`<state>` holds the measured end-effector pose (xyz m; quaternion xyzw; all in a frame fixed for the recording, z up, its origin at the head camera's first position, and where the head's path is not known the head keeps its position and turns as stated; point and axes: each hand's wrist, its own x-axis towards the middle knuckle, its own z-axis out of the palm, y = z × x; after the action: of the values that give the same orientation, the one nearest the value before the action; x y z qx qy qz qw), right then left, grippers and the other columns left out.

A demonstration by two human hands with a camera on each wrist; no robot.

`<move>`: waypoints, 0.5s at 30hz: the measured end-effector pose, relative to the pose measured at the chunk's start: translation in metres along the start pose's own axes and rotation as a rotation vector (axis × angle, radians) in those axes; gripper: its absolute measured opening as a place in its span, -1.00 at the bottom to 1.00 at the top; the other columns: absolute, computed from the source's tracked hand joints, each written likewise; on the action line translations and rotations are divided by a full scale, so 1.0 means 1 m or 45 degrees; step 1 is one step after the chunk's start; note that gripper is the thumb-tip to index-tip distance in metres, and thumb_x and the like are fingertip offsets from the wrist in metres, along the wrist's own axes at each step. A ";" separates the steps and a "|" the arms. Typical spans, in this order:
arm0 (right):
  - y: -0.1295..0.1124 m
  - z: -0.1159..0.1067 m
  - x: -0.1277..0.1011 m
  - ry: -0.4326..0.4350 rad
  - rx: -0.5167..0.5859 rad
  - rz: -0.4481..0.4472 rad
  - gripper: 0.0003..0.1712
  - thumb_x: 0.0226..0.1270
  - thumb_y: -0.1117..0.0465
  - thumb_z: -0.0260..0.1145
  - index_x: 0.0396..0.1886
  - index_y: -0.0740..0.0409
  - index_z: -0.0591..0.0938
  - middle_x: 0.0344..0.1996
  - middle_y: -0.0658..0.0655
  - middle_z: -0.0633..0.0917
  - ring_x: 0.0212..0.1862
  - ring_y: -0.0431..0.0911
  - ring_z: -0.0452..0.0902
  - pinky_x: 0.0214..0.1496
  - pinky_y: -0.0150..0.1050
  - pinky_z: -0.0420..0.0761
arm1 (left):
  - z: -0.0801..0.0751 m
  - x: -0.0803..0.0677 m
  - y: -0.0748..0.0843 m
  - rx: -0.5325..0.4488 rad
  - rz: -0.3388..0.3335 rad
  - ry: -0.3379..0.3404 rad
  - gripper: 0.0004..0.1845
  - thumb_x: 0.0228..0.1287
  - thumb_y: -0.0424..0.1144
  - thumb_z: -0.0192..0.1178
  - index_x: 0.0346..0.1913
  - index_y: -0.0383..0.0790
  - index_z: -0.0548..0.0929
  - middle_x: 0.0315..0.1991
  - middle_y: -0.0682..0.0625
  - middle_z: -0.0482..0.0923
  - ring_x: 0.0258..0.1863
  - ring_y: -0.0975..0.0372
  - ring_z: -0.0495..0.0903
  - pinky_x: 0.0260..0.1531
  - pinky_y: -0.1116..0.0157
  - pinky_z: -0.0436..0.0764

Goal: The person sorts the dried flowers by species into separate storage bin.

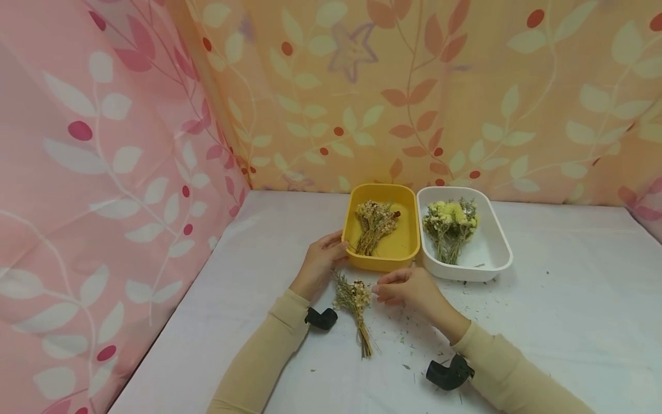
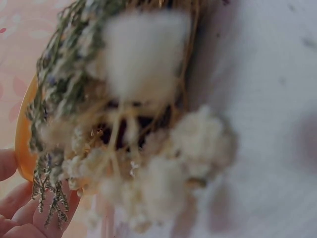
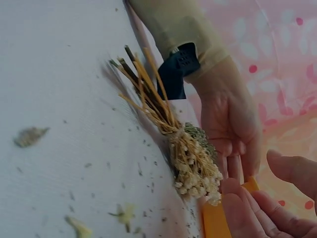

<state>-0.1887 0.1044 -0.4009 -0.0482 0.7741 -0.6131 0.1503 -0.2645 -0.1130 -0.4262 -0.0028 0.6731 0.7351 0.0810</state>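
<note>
A small tied bunch of dried flowers [image 1: 358, 305], with cream heads and grey-green sprigs, lies on the white table, stems toward me. My left hand [image 1: 323, 260] is at the front left corner of the yellow box [image 1: 380, 263], its fingers fairly straight and touching the wall. My right hand [image 1: 408, 288] is beside the cream heads. In the right wrist view its thumb [image 3: 294, 168] is apart from the fingers [image 3: 242, 213], which are close to the heads; contact is unclear. More dried bunches [image 1: 374, 227] lie inside the yellow box.
A white box [image 1: 493, 253] stands against the yellow one's right side, with yellow-flowered bunches [image 1: 450, 224] in it. Plant crumbs [image 1: 405, 366] are scattered over the table. Patterned cloth [image 1: 362, 103] hangs behind and at the left.
</note>
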 end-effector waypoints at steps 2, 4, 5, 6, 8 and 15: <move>0.001 0.003 -0.001 -0.020 -0.025 0.001 -0.69 0.22 0.21 0.48 -0.18 0.39 0.75 -0.34 0.20 0.82 -0.34 -0.08 0.78 -0.21 -0.14 0.81 | 0.000 0.000 0.001 -0.003 0.001 0.004 -0.46 0.41 -0.31 0.21 0.41 -0.27 0.42 0.34 -0.25 0.47 0.15 0.00 0.64 0.03 0.26 0.74; 0.003 0.006 -0.003 -0.042 -0.061 0.000 -0.71 0.21 0.21 0.48 -0.20 0.37 0.76 -0.36 0.19 0.82 -0.36 -0.10 0.76 -0.24 -0.17 0.81 | 0.000 0.001 0.001 -0.006 0.000 0.012 -0.47 0.41 -0.31 0.21 0.40 -0.26 0.43 0.34 -0.25 0.48 0.13 0.01 0.66 0.01 0.27 0.75; 0.003 0.007 -0.003 -0.050 -0.083 -0.003 -0.71 0.20 0.18 0.49 -0.22 0.34 0.77 -0.38 0.19 0.82 -0.38 -0.12 0.75 -0.26 -0.19 0.80 | 0.000 0.001 0.001 -0.006 0.001 0.014 -0.47 0.41 -0.31 0.21 0.40 -0.26 0.43 0.34 -0.25 0.48 0.12 0.01 0.66 0.01 0.27 0.75; 0.004 0.008 -0.004 -0.064 -0.098 -0.006 -0.71 0.19 0.16 0.50 -0.24 0.32 0.78 -0.39 0.19 0.82 -0.38 -0.12 0.74 -0.27 -0.20 0.79 | 0.000 0.001 0.001 -0.010 0.000 0.016 -0.47 0.41 -0.32 0.22 0.40 -0.26 0.44 0.33 -0.25 0.48 0.12 0.01 0.66 0.01 0.27 0.75; 0.005 0.010 -0.006 -0.085 -0.119 -0.009 -0.70 0.18 0.12 0.50 -0.25 0.30 0.79 -0.40 0.18 0.82 -0.40 -0.13 0.72 -0.29 -0.22 0.78 | 0.000 0.001 0.001 -0.013 -0.002 0.015 -0.47 0.41 -0.32 0.21 0.40 -0.26 0.43 0.34 -0.25 0.48 0.12 0.02 0.67 0.01 0.27 0.75; 0.010 0.019 -0.008 -0.140 -0.064 0.067 -0.71 0.17 0.14 0.50 -0.28 0.32 0.79 -0.48 0.18 0.80 -0.46 -0.14 0.71 -0.35 -0.24 0.78 | -0.001 0.002 0.000 -0.015 0.000 0.006 -0.47 0.42 -0.31 0.21 0.40 -0.26 0.43 0.32 -0.26 0.49 0.10 0.02 0.68 0.00 0.26 0.75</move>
<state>-0.1745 0.0915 -0.4128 -0.0653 0.7807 -0.5859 0.2073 -0.2660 -0.1134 -0.4262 -0.0051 0.6688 0.7391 0.0794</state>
